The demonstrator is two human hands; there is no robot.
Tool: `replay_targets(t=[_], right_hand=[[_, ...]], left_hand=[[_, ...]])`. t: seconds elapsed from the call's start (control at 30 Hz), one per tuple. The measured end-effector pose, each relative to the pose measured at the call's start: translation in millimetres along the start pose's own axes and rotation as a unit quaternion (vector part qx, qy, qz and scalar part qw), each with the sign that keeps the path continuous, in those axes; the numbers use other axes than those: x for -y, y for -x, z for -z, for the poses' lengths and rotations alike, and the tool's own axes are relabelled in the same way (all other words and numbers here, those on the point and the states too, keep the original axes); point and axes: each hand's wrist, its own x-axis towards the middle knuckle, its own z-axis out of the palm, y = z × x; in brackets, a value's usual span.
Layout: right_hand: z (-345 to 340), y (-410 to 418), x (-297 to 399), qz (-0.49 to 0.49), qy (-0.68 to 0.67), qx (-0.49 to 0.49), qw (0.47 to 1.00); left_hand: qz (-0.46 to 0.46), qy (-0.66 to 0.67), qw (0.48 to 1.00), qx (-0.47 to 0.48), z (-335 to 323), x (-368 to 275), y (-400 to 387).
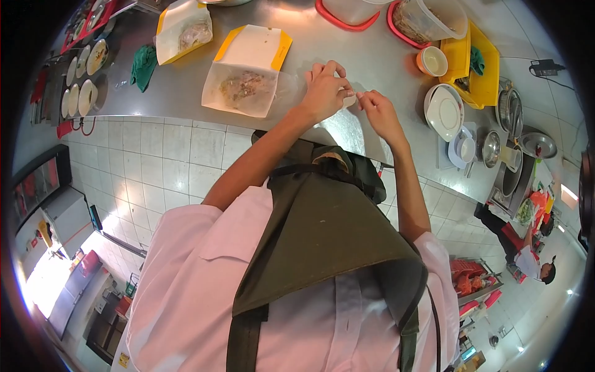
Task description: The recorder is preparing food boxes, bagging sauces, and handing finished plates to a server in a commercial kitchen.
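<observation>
My left hand (327,90) and my right hand (375,109) are close together above the steel worktop, pinching a small translucent item (349,100) between their fingertips; it looks like a small plastic bag, but its exact kind is hard to tell. To the left of my left hand lies an open takeaway box (253,46) of white and yellow card, holding food in clear plastic (246,88). Farther left, a second open card box (174,28) holds another plastic-wrapped portion (194,36). A green cloth (144,67) lies beside that second box.
Right of my hands stand an orange cup (432,61), stacked white plates (445,109), a yellow bin (488,69) and metal bowls (491,149). Red-rimmed plastic tubs (430,18) are at the back. Several bowls (87,97) stand far left. Another person (530,262) is at the far right.
</observation>
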Motion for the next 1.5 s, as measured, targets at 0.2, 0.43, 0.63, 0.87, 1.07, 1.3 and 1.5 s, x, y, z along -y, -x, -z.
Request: replay_targets(t=[0.2, 0.43, 0.63, 0.87, 1.07, 1.3, 1.5], right_hand=[[-25.3, 5.9, 29.0, -0.168, -0.714, -0.094, 0.673], [-29.9, 6.5, 39.9, 0.079, -0.085, -0.226, 0.967], [-4.4, 9.2, 25.4, 0.124, 0.032, -0.143, 0.981], [-11.3, 0.5, 18.4, -0.065, -0.494, -0.122, 0.859], [-10.3, -0.2, 26.2, 0.124, -0.147, -0.171, 0.966], [-14.4, -11.7, -8.7, -0.029, -0.303, 0.071, 0.950], [-43.4, -4.2, 24.1, -0.137, -0.751, -0.046, 0.645]], left_hand=[[0.026, 0.024, 0.999, -0.005, -6.4, -6.5, -0.1], [0.092, -0.002, 0.995, 0.028, 4.0, -3.2, 3.5], [0.049, -0.015, 0.998, 0.025, 4.7, -0.6, 9.8], [0.092, -0.014, 0.996, 0.016, 8.2, 3.0, 20.1], [0.094, -0.008, 0.995, 0.012, 10.8, 4.9, 18.3], [0.095, -0.009, 0.995, 0.038, 8.6, 0.4, 12.1], [0.083, -0.027, 0.996, 0.035, 5.4, -0.9, 4.6]])
